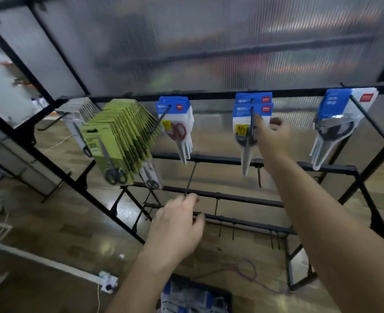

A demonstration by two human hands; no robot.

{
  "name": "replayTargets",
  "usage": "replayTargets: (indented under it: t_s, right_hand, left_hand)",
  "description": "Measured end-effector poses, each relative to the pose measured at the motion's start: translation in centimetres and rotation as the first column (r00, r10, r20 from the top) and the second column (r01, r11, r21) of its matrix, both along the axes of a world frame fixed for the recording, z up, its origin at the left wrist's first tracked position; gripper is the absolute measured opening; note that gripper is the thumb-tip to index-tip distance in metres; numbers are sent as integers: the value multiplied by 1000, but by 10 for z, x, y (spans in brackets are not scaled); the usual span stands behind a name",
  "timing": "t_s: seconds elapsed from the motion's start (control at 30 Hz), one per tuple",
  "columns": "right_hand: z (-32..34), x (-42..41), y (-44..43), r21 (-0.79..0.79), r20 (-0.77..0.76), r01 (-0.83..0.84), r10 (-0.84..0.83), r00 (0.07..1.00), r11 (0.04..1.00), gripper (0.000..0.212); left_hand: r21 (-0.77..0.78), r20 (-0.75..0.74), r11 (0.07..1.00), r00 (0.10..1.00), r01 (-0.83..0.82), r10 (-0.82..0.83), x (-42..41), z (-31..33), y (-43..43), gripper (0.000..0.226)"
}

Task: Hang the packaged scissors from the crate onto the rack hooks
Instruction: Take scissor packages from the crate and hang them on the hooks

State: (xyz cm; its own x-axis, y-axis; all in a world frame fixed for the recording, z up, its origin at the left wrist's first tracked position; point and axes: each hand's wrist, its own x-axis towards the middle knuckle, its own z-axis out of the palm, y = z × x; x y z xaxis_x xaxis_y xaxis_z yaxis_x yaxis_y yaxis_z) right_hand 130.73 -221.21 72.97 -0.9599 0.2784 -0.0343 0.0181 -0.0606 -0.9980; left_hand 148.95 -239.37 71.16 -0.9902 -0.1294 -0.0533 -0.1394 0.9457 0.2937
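Blue-and-white scissors packs hang on three hooks of the black rack (209, 159): a red-handled pack (177, 125), a middle pack (245, 125) and a larger pack (335, 123) at the right. My right hand (274, 134) reaches up beside the middle pack, fingers loosely spread, fingertips at its hook. Lower down, my left hand (177, 227) hovers in front of the lower rails, fingers relaxed, holding nothing. The dark crate (220, 292) with more blue packs sits at the bottom edge.
A fanned stack of green scissors cards (118, 141) and a grey pack (78, 123) hang at the left. Bare hooks stick out of the lower rails (243, 222). A power strip (108, 281) and a purple cable (247, 269) lie on the wooden floor.
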Motion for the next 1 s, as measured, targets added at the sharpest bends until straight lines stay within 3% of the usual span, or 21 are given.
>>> replayTargets:
  t_s: [0.13, 0.37, 0.43, 0.5, 0.63, 0.8, 1.0]
  right_hand:
    - [-16, 23, -6, 77, -6, 84, -84, 996, 993, 64]
    - [-49, 117, -43, 330, 114, -213, 185, 976, 920, 43]
    - [-45, 144, -59, 509, 130, -288, 258, 957, 811, 43]
    - [-39, 171, -79, 698, 171, -320, 284, 943, 641, 44]
    - [-32, 227, -129, 880, 324, -350, 135, 936, 319, 47]
    - [-48, 282, -182, 889, 414, -416, 54, 909, 191, 45]
    - [-69, 328, -201, 838, 537, -535, 3, 843, 108, 55]
  left_hand:
    - [15, -10, 1000, 1000, -22, 22, -4, 6, -13, 41]
    - [39, -1, 999, 999, 38, -38, 9, -6, -54, 43]
    - [43, -17, 995, 996, 86, -86, 18, -9, -70, 42]
    - [18, -53, 994, 993, 111, -110, 28, -13, -90, 41]
    - [17, -39, 985, 985, 170, -169, 51, -24, -141, 45]
    - [31, 21, 965, 965, 261, -262, 83, -50, -200, 34]
    - [70, 81, 945, 942, 320, -325, 113, -77, -229, 44]
